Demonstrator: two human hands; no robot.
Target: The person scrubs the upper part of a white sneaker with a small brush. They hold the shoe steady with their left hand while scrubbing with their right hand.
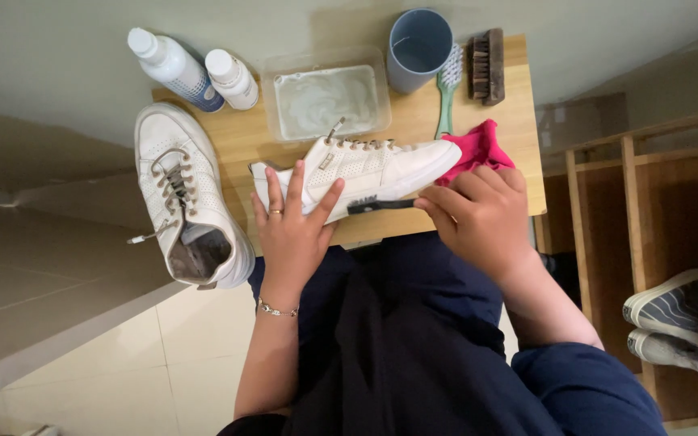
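Note:
A white sneaker (381,165) lies on its side on the small wooden table (527,129), toe pointing right. My left hand (291,226) grips its heel end, fingers spread over the upper. My right hand (478,214) pinches a dark thin brush handle (380,206) against the sole's edge. A pink cloth (482,145) lies bunched under the toe, just above my right hand. The second white sneaker (183,198) rests at the table's left edge, opening toward me.
At the table's back stand two white bottles (195,73), a clear tub of soapy water (325,97), a grey-blue cup (419,44), a green toothbrush (447,89) and a wooden brush (486,64). A wooden shoe rack (648,210) holding striped shoes (680,307) stands right.

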